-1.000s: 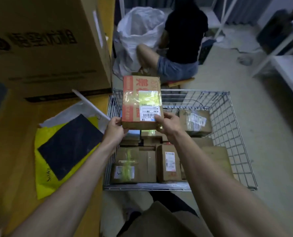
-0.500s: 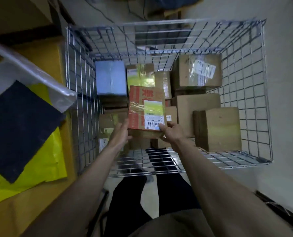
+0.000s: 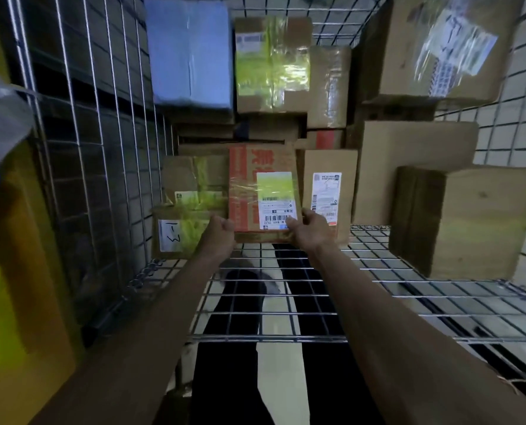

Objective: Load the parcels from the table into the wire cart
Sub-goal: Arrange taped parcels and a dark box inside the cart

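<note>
I hold a brown parcel with red print and a white barcode label low inside the wire cart, among the boxes lying there. My left hand grips its lower left corner and my right hand grips its lower right corner. To its left lies a box marked "1-3". On its right stands a narrow labelled box. Both my forearms reach in over the cart's near wall.
Several more cartons fill the cart: a blue-wrapped box at the far left, a yellow-taped box, a large labelled carton far right and a plain box near right. The yellow table edge borders the cart's left side.
Both hands have lowered the red-printed parcel from above the cart down among the boxes inside. My head has leaned over the cart, so the view now looks straight down into it.
</note>
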